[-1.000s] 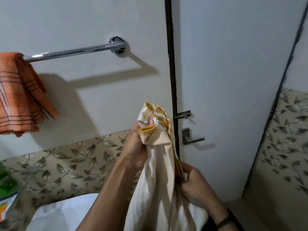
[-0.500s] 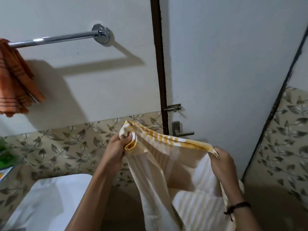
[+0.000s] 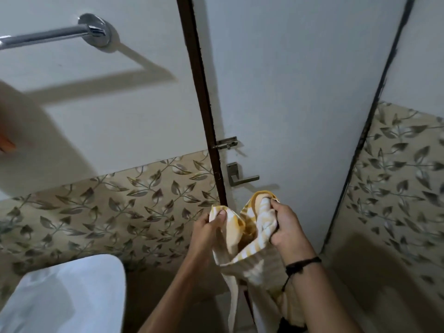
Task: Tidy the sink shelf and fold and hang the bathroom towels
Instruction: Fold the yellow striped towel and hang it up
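I hold a cream towel with yellow stripes (image 3: 242, 258) in both hands in front of the door. My left hand (image 3: 207, 233) pinches one top corner between thumb and fingers. My right hand (image 3: 287, 230) grips a bunched part of the top edge, close to the left hand. The rest of the towel hangs down between my forearms. A chrome towel rail (image 3: 50, 36) is fixed to the wall at the upper left. Only a blurred sliver of the orange towel (image 3: 6, 145) shows at the left edge.
A white door (image 3: 300, 92) with a bolt latch (image 3: 225, 143) and lever handle (image 3: 241, 177) stands right behind the towel. A white ceramic fixture (image 3: 72, 294) sits at the lower left. Leaf-patterned tiles (image 3: 108, 212) cover the lower walls.
My hands have come close together, so the spread top edge of the striped towel is now bunched and folded. The view has swung right, and the orange towel has almost left the frame.
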### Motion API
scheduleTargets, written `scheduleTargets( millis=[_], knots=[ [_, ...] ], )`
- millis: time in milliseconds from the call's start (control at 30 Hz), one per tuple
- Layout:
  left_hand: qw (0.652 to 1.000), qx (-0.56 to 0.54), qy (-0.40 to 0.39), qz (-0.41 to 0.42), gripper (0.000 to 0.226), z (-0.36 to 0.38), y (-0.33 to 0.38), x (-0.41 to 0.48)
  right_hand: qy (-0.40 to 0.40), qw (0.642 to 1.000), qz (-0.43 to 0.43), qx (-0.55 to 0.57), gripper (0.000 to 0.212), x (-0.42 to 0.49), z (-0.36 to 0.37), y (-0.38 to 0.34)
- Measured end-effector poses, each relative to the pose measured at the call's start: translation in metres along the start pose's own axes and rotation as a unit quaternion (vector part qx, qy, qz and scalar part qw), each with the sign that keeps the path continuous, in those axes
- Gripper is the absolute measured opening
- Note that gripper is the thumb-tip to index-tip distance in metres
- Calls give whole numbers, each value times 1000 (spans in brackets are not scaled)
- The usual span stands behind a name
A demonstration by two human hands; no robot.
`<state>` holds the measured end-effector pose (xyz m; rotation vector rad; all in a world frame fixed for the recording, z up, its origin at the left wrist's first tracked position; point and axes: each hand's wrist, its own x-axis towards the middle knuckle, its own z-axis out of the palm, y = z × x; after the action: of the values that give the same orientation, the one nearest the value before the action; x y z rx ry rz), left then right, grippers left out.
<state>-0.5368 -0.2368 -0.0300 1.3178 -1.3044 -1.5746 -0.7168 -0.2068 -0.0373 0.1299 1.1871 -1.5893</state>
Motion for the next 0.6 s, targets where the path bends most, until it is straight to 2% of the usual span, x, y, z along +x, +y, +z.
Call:
scheduleTargets(
  millis=[67,133,233,367,467,567,600],
  knots=[
    [999,-36,-24,-32,26,0,-12,-2,-6,997,16,82,27,-4,0,-4],
    [989,-111,-65,-78,38,-1,-21,-6,-1,994,9,112,29,-10,2,-5],
    [964,-203,-112,-134,51,-5,-31,-8,1,994,-1,112,24,-19,9,-3],
    [953,-203,-160,-158,61,-9,-39,-7,-13,996,4,85,24,-23,17,5],
    [960,-177,-138,-168,50,-1,-47,-4,-27,997,16,76,25,-25,25,15],
    [966,-178,-72,-173,81,-1,-58,9,-28,997,26,70,24,-26,30,22],
    [962,-201,-71,-171,81,-2,-59,11,-24,997,26,66,24,-27,31,23]
  ],
)
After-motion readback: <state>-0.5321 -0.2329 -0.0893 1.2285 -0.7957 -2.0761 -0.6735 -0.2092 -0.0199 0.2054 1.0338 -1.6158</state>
